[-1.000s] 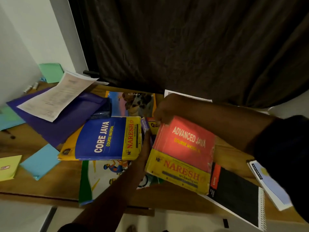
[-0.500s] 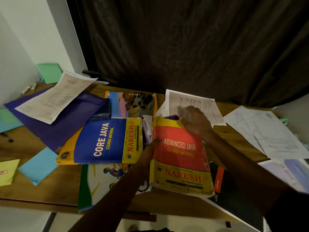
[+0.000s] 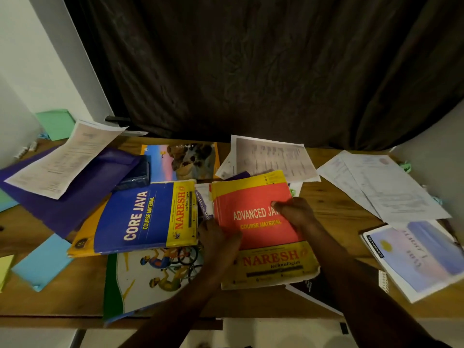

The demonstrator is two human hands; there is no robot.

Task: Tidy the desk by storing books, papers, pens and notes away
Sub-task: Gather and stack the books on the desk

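A red and yellow "Advanced Java" book lies at the desk's middle. My left hand grips its left edge and my right hand holds its right side, fingers on the cover. To its left a blue and yellow "Core Java" book rests on a cyclist-cover notebook. Between the two books a thin booklet shows. Printed papers lie behind the red book, and more sheets at the right.
A purple folder with a sheet on it covers the back left. A pictured book, blue note, yellow note and spiral notebook lie around. A black notebook sits under the red book. A dark curtain hangs behind.
The red book went from tilted and raised to lying squarer on the desk. My right hand slid from its top edge to its right side. My left hand stays at its left edge.
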